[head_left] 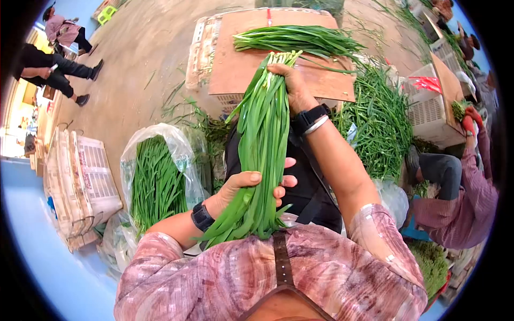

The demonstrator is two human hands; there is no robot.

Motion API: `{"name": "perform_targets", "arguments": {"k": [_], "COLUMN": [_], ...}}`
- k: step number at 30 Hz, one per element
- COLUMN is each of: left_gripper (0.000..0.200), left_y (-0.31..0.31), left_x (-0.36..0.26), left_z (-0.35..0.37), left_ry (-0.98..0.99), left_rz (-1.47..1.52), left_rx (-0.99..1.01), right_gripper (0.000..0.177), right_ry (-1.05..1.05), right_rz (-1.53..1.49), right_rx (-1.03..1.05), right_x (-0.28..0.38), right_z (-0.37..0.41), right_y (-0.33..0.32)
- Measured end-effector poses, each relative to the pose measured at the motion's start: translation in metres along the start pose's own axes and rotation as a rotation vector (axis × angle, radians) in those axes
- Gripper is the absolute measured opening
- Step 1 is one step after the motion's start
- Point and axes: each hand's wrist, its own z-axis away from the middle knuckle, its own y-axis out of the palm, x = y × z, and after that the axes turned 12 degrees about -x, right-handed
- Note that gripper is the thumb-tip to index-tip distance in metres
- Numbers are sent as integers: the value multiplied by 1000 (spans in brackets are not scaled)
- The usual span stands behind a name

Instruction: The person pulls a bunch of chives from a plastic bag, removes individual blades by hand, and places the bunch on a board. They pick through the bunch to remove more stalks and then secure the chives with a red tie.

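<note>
I see a bunch (265, 128) of long green leaves upright between the person and a board (229, 67), its pale ends farthest away. The right hand (293, 84) grips it near those ends, thumb in front, other fingers mostly hidden behind. The left hand (231, 191) is wrapped around the lower part; its palm is hidden, fingertips showing on the other side. The bunch covers part of the lap. More greens (300, 38) lie across the board. At far right, a co-worker's red gloves (469, 121) hold something green, too small for me to make out.
</note>
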Motion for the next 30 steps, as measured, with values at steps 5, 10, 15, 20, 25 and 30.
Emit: {"name": "perform_targets", "arguments": {"k": [5, 10, 15, 20, 25, 30], "left_gripper": [56, 55, 58, 59, 41, 39], "left_y": [24, 32, 29, 30, 34, 10], "left_x": [2, 3, -15, -24, -34, -24], "left_z": [-25, -52, -74, -97, -101, -97], "left_ry": [-91, -92, -142, -200, -123, -257], "left_rz": [-34, -280, -473, -580, -685, -504], "left_rx": [-157, -262, -99, -121, -135, 79], "right_gripper": [9, 12, 66, 31, 25, 28], "right_ry": [-129, -315, -497, -422, -563, -396], "right_rz": [-94, -85, -88, -234, -35, 68], "right_rx": [-54, -80, 113, -153, -129, -206], "right_x": [34, 61, 89, 84, 98, 83], "right_z": [25, 51, 98, 115, 164, 183], "right_y": [-33, -63, -109, -170, -181, -189]}}
